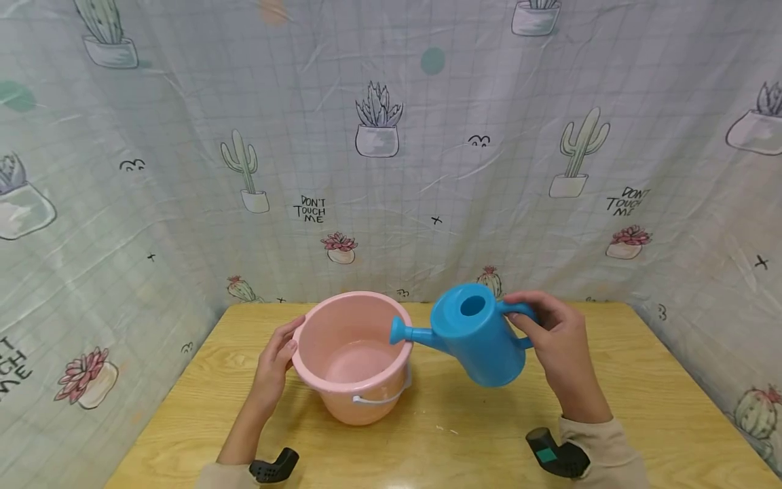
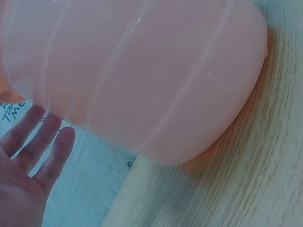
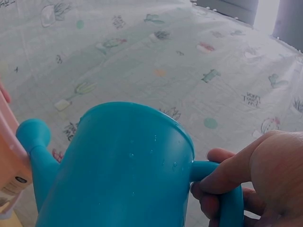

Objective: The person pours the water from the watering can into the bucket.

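A pink bucket (image 1: 348, 401) with a pale handle stands on the table. Against the left side of its rim rests my left hand (image 1: 273, 367); the left wrist view shows its fingers (image 2: 54, 146) fairly straight, touching the bucket's outer wall. My right hand (image 1: 559, 339) grips the handle of a blue watering can (image 1: 489, 350), holding it tilted above the table to the bucket's right. The can's spout reaches over the bucket's right rim. Small droplets cling to the can in the right wrist view. Whether water lies in the bucket, I cannot tell.
The wooden table (image 1: 635, 380) meets a cactus-print sheet (image 1: 452, 176) at the back and both sides. A few tiny pale specks lie on the wood in front of the bucket. Dark wrist devices (image 1: 559, 455) sit beside both sleeves.
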Demonstrator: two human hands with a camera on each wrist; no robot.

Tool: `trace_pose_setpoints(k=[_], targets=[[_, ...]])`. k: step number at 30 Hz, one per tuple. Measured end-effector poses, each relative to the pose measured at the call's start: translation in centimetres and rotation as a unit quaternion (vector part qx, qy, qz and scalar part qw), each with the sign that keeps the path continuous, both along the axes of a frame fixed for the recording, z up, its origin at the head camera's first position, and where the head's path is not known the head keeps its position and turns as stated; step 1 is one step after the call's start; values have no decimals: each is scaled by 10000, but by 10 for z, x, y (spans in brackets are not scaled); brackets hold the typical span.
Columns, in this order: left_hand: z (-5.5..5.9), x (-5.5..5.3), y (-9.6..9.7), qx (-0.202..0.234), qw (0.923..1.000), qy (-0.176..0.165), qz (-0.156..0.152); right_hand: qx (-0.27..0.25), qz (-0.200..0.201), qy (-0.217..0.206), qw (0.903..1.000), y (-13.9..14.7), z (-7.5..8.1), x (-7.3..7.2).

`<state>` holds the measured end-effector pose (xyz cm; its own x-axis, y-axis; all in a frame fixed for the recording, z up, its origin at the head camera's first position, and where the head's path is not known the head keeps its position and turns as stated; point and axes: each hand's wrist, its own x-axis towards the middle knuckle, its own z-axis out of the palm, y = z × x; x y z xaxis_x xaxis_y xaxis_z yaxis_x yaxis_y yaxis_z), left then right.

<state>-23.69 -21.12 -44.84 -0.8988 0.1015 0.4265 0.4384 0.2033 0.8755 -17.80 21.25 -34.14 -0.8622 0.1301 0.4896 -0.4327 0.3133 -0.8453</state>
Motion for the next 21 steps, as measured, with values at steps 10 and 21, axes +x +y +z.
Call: trace_pose_setpoints(k=[10,21], targets=[[-1,-1,0,19,10000,-56,0,-275,-293,-178,9990,-7,3,-2],[-1,0,-1,84,9999,-32,-71,-71,-692,37,9976,-15,3,-5]])
